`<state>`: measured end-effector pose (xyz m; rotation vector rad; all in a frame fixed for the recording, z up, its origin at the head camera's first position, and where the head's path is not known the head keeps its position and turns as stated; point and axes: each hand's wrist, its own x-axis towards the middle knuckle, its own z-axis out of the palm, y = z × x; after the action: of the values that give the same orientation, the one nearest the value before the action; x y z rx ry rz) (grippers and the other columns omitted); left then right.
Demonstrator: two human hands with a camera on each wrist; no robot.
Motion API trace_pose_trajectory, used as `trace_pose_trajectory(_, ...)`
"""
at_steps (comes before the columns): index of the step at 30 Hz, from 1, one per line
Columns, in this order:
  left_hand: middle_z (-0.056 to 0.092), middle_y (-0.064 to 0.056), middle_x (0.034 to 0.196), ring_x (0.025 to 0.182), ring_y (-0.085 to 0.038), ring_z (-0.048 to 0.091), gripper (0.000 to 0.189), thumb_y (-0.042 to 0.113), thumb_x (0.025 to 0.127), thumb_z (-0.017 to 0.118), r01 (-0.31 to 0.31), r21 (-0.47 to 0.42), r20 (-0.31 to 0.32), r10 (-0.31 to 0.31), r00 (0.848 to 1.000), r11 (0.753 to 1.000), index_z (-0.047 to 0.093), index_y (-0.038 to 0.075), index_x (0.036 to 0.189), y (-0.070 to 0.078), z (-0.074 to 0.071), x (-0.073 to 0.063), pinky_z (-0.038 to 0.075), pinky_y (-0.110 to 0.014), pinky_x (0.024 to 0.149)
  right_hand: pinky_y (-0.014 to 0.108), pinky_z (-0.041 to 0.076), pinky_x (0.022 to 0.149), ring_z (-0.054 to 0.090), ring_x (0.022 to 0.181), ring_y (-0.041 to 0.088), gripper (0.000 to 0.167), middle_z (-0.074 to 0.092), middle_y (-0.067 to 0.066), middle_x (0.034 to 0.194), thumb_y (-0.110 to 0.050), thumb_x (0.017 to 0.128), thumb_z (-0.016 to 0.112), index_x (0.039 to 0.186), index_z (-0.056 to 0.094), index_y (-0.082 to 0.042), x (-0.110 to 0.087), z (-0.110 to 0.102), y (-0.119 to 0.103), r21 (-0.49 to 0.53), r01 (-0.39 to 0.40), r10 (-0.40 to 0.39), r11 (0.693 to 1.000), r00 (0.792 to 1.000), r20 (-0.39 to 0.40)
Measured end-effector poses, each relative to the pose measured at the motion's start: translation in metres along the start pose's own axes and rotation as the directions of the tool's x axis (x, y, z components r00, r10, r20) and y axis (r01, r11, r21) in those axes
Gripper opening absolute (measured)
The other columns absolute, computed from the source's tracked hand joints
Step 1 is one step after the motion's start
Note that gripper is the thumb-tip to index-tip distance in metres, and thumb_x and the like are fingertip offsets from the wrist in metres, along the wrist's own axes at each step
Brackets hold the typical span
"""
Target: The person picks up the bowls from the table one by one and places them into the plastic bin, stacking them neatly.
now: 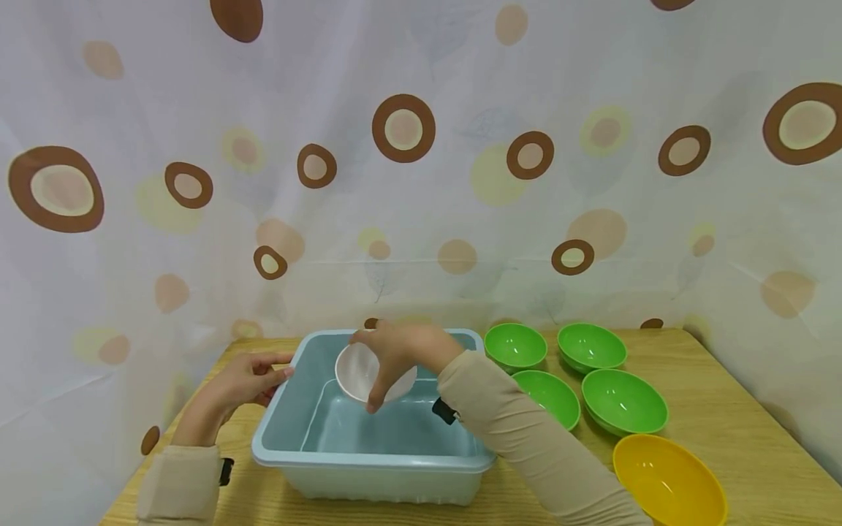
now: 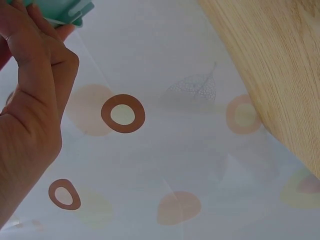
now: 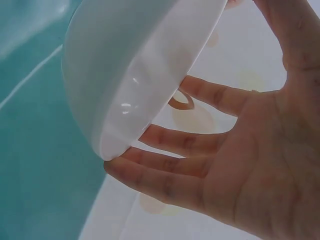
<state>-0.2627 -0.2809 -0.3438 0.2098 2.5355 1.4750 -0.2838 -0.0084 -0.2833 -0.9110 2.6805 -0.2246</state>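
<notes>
A light blue plastic basin [image 1: 388, 462] stands on the wooden table. Over its inside, toward the back, my right hand [image 1: 401, 354] grips a white bowl [image 1: 358, 372] across the rim, thumb at the near side and fingers at the far side. From the right wrist view, the white bowl [image 3: 135, 80] hangs tilted, with the fingertips [image 3: 120, 167] along its edge. My left hand [image 1: 246, 383] holds the basin's left rim with thumb and fingers. In the left wrist view the left hand [image 2: 37, 85] reaches up to a corner of the basin [image 2: 67, 12].
Right of the basin sit several green bowls, among them a front one [image 1: 625, 402] and a back one [image 1: 592, 347]. A yellow bowl [image 1: 671, 482] lies nearer, at the front right. A patterned curtain [image 1: 421, 197] hangs behind the wooden table [image 1: 743, 438].
</notes>
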Motion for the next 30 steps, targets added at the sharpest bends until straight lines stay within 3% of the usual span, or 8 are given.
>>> trace_pose_trajectory(8, 0.063, -0.007, 0.082, 0.068, -0.019, 0.062, 0.053, 0.02, 0.096, 0.062, -0.009, 0.003, 0.004, 0.009, 1.0, 1.0, 0.046, -0.006, 0.139, 0.004, -0.001, 0.001, 0.056, -0.034, 0.065, 0.034, 0.05, 0.073, 0.052, 0.099, 0.018, 0.092, 0.047, 0.003, 0.125, -0.044, 0.063, 0.089, 0.141, 0.041, -0.03, 0.01, 0.015, 0.004, 0.006, -0.006, 0.006, 1.0, 0.998, 0.062)
trace_pose_trajectory(20, 0.062, -0.008, 0.082, 0.068, -0.019, 0.061, 0.052, 0.019, 0.096, 0.062, -0.003, 0.001, -0.006, 0.003, 1.0, 1.0, 0.047, -0.006, 0.138, 0.003, 0.001, 0.0, 0.056, -0.034, 0.065, 0.036, 0.051, 0.074, 0.05, 0.101, 0.019, 0.092, 0.049, 0.0, 0.124, -0.047, 0.062, 0.089, 0.14, 0.043, -0.032, 0.02, 0.025, 0.008, -0.025, -0.059, 0.061, 0.998, 0.99, 0.127)
trace_pose_trajectory(30, 0.063, -0.007, 0.081, 0.068, -0.019, 0.061, 0.052, 0.021, 0.095, 0.062, -0.001, 0.017, -0.003, 0.001, 1.0, 1.0, 0.048, -0.005, 0.138, 0.0, 0.0, 0.0, 0.056, -0.034, 0.065, 0.036, 0.051, 0.074, 0.05, 0.102, 0.018, 0.093, 0.05, -0.003, 0.125, -0.052, 0.059, 0.089, 0.139, 0.044, -0.037, 0.029, 0.033, 0.006, -0.118, -0.087, 0.106, 0.989, 0.98, 0.167)
